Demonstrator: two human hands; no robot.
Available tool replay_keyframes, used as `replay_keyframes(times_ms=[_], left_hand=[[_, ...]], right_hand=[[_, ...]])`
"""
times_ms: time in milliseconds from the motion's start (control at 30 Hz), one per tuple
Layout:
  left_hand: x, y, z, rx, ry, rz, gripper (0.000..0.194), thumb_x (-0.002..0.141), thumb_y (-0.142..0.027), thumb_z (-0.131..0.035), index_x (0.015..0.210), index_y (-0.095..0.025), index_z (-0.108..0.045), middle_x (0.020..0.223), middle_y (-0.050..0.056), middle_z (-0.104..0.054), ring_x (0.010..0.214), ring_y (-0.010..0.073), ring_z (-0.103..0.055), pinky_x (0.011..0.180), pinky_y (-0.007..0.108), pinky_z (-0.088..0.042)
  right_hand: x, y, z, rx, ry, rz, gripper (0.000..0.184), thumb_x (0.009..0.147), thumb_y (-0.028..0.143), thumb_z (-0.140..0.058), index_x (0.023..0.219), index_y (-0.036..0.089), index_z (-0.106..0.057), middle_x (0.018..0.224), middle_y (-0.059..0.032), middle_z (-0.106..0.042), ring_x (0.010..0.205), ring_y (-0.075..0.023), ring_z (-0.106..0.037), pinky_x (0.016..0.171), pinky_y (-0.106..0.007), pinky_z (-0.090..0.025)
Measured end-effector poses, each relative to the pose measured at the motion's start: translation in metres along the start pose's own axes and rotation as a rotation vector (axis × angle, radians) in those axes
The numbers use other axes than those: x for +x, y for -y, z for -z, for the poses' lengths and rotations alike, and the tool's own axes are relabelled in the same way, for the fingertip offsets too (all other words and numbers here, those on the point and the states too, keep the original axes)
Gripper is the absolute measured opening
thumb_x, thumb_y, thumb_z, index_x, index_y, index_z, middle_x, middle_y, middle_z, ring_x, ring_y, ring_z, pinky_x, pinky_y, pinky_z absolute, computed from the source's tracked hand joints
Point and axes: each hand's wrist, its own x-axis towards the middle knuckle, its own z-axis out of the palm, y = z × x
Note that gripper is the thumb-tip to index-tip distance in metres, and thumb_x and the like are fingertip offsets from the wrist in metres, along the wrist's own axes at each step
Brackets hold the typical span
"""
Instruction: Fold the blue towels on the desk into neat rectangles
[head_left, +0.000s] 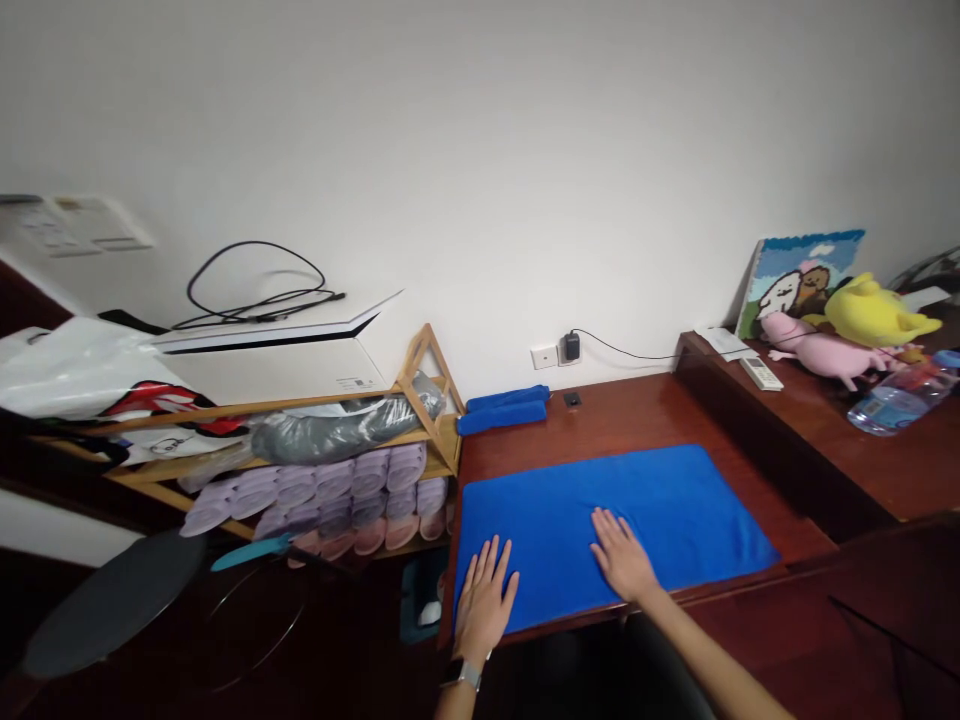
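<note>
A blue towel (pixel 555 530) lies spread over the front of a reddish-brown wooden desk (pixel 600 420). My left hand (pixel 486 598) rests flat on its left end, fingers stretched out, with a watch on the wrist. Near the towel's front middle, my right hand (pixel 622 558) also lies flat, palm down and fingers out. Small wrinkles show in the cloth around the right fingertips and at the right end. Toward the wall, two rolled blue towels (pixel 504 415) lie side by side at the desk's back left corner.
A wooden rack (pixel 431 400) with rows of lilac slippers (pixel 337 490) stands left of the desk. On the raised right surface are a remote control (pixel 761 374), pink plush toy (pixel 817 350), yellow plush toy (pixel 874 312) and plastic bottle (pixel 896 400). A black charger (pixel 571 347) sits in the wall socket.
</note>
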Motion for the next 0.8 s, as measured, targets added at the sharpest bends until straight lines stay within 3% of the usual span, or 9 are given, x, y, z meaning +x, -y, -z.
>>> replay_keyframes(times_ms=[200, 267, 333, 433, 600, 700, 800], left_hand=[[0.002, 0.004, -0.002, 0.002, 0.004, 0.012, 0.063, 0.107, -0.048, -0.039, 0.166, -0.037, -0.020, 0.171, 0.001, -0.031, 0.157, 0.0267, -0.031, 0.128, 0.055, -0.029], [0.003, 0.006, -0.003, 0.008, 0.000, 0.015, 0.062, 0.107, -0.048, -0.039, 0.166, -0.037, -0.021, 0.171, 0.001, -0.031, 0.157, 0.0259, -0.031, 0.128, 0.054, -0.030], [0.004, 0.007, -0.004, 0.014, 0.000, 0.015, 0.062, 0.107, -0.049, -0.039, 0.166, -0.038, -0.022, 0.171, 0.000, -0.032, 0.157, 0.0258, -0.031, 0.127, 0.054, -0.031], [0.006, 0.010, -0.005, 0.021, 0.012, 0.017, 0.061, 0.106, -0.048, -0.039, 0.165, -0.039, -0.025, 0.170, -0.001, -0.035, 0.156, 0.0265, -0.034, 0.126, 0.054, -0.033], [0.007, 0.021, -0.003, 0.025, 0.027, -0.011, 0.057, 0.105, -0.047, -0.039, 0.162, -0.040, -0.034, 0.168, -0.002, -0.040, 0.153, 0.0265, -0.039, 0.122, 0.050, -0.040], [0.016, 0.031, -0.001, 0.029, -0.041, 0.017, 0.054, 0.106, -0.047, -0.038, 0.158, -0.036, -0.044, 0.164, 0.000, -0.047, 0.148, 0.0260, -0.047, 0.120, 0.046, -0.044], [0.043, 0.040, 0.002, 0.051, -0.131, 0.073, 0.054, 0.106, -0.047, -0.036, 0.152, -0.027, -0.053, 0.158, 0.007, -0.054, 0.145, 0.0284, -0.051, 0.120, 0.048, -0.044]], right_hand=[[-0.084, -0.195, 0.056, -0.185, -0.062, -0.314, 0.070, 0.104, 0.056, -0.020, 0.161, 0.020, -0.041, 0.166, -0.0070, -0.041, 0.155, -0.0293, -0.033, 0.125, -0.053, -0.030], [-0.111, -0.247, 0.070, -0.223, -0.095, -0.378, 0.072, 0.103, 0.055, -0.017, 0.160, 0.019, -0.043, 0.164, -0.0082, -0.043, 0.155, -0.0303, -0.034, 0.124, -0.054, -0.032], [-0.132, -0.284, 0.079, -0.242, -0.120, -0.414, 0.073, 0.103, 0.053, -0.017, 0.160, 0.017, -0.042, 0.164, -0.0100, -0.044, 0.154, -0.0306, -0.035, 0.124, -0.054, -0.033], [-0.148, -0.308, 0.082, -0.250, -0.143, -0.415, 0.071, 0.102, 0.050, -0.020, 0.162, 0.016, -0.039, 0.164, -0.0100, -0.044, 0.154, -0.0295, -0.036, 0.124, -0.052, -0.034], [-0.148, -0.308, 0.078, -0.241, -0.173, -0.406, 0.074, 0.102, 0.054, -0.018, 0.162, 0.017, -0.039, 0.165, -0.0088, -0.043, 0.154, -0.0297, -0.035, 0.125, -0.052, -0.032], [-0.147, -0.309, 0.075, -0.243, -0.173, -0.419, 0.076, 0.100, 0.056, -0.017, 0.162, 0.018, -0.039, 0.165, -0.0073, -0.041, 0.154, -0.0283, -0.035, 0.126, -0.051, -0.030], [-0.149, -0.315, 0.071, -0.245, -0.147, -0.420, 0.078, 0.098, 0.057, -0.018, 0.162, 0.017, -0.039, 0.166, -0.0065, -0.040, 0.154, -0.0271, -0.035, 0.126, -0.049, -0.030]])
